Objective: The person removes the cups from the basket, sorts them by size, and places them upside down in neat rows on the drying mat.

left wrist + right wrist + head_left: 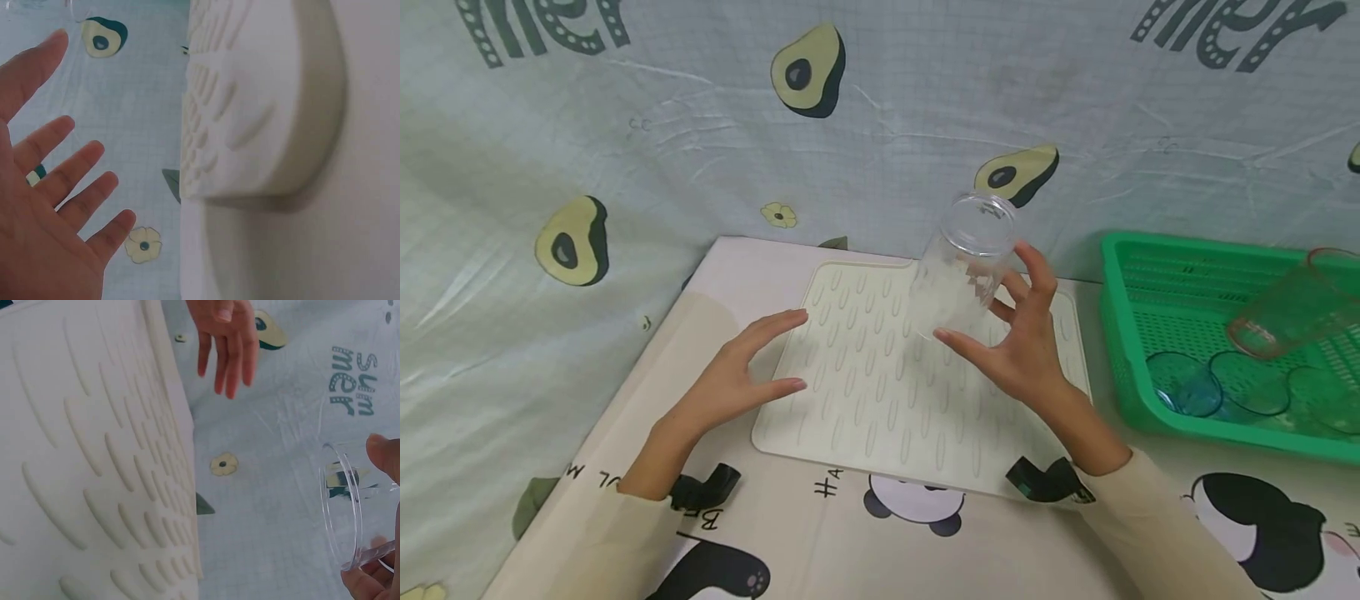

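Note:
A clear drinking glass [951, 283] is gripped in my right hand [1028, 350], thumb on the near side and fingers on the far side. It is held tilted above the cream ridged mat [850, 417]. In the right wrist view, the rim of the glass [342, 550] shows beside the thumb and fingertips. My left hand [726, 383] hovers at the mat's left edge with nothing in it. Its fingers are spread and nearly straight in the left wrist view, where the hand [56, 200] is beside the mat's raised corner.
To the right stands a green plastic basket [1116, 350]. Inside it are a pinkish glass [1292, 317] lying tilted, a blue glass [1195, 392] and other glasses. A patterned cloth [887, 125] hangs behind the table. The table cover has panda prints [917, 500].

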### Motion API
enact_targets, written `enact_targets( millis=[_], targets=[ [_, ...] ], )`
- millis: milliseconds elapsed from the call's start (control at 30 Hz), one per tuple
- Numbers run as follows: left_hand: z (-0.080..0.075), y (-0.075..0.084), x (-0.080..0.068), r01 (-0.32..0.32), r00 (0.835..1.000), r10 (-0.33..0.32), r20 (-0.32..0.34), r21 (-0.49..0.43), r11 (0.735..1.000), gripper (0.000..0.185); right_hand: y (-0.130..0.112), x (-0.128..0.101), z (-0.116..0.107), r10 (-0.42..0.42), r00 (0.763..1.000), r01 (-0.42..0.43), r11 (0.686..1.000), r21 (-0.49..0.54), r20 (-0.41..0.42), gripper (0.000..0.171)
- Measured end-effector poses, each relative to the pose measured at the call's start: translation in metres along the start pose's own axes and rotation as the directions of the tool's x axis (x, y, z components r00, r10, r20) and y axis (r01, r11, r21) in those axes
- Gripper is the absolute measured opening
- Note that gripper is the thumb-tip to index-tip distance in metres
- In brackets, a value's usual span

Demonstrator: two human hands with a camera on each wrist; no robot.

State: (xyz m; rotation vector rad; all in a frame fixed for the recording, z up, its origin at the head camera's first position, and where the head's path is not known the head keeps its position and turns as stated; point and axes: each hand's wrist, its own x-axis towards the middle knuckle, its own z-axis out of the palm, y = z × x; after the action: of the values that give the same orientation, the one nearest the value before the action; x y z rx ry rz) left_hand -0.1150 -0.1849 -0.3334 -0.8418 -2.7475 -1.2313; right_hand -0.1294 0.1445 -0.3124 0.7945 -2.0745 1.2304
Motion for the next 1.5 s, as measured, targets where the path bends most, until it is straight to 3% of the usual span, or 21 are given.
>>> enact_targets(
  millis=[100, 233, 400, 533, 867, 1033, 1200, 1500],
  targets=[
    [0.003, -0.024, -0.005, 0.045, 0.999, -0.046, 0.015, 0.024, 0.999, 0.072, 0.003, 0.005, 0.008, 0.013, 1.0, -0.013, 1.0, 0.012, -0.002, 0.108],
    [0.005, -0.042, -0.011, 0.077, 0.996, -0.079, 0.048, 0.034, 0.996, 0.073, 0.006, 0.01, 0.019, 0.029, 1.0, -0.029, 0.999, 0.032, 0.001, 0.107],
    [0.008, -0.056, -0.017, 0.072, 0.991, -0.075, 0.11, 0.028, 0.997, 0.074, 0.01, 0.018, 0.031, 0.034, 0.999, -0.034, 0.998, 0.055, -0.004, 0.106],
    [0.011, -0.065, -0.018, 0.029, 0.989, -0.032, 0.141, 0.025, 0.999, 0.073, 0.007, 0.025, 0.037, 0.061, 0.998, -0.061, 0.996, 0.066, -0.008, 0.105],
    [0.013, -0.076, -0.019, -0.064, 0.986, 0.053, 0.161, 0.065, 0.996, 0.065, -0.012, 0.043, 0.056, 0.16, 0.987, -0.161, 0.981, 0.105, 0.014, 0.1],
    [0.01, -0.078, -0.02, -0.054, 0.986, 0.041, 0.163, 0.076, 0.996, 0.064, -0.007, 0.047, 0.071, 0.186, 0.982, -0.189, 0.974, 0.121, 0.043, 0.098],
    [0.006, -0.079, -0.023, -0.016, 0.985, -0.001, 0.172, 0.096, 0.995, 0.064, 0.002, 0.046, 0.086, 0.199, 0.979, -0.204, 0.967, 0.153, 0.051, 0.097],
    [0.005, -0.08, -0.023, -0.025, 0.985, 0.01, 0.174, 0.081, 0.996, 0.064, 0.043, 0.038, 0.123, 0.25, 0.966, -0.257, 0.944, 0.206, 0.059, 0.103]
  ],
)
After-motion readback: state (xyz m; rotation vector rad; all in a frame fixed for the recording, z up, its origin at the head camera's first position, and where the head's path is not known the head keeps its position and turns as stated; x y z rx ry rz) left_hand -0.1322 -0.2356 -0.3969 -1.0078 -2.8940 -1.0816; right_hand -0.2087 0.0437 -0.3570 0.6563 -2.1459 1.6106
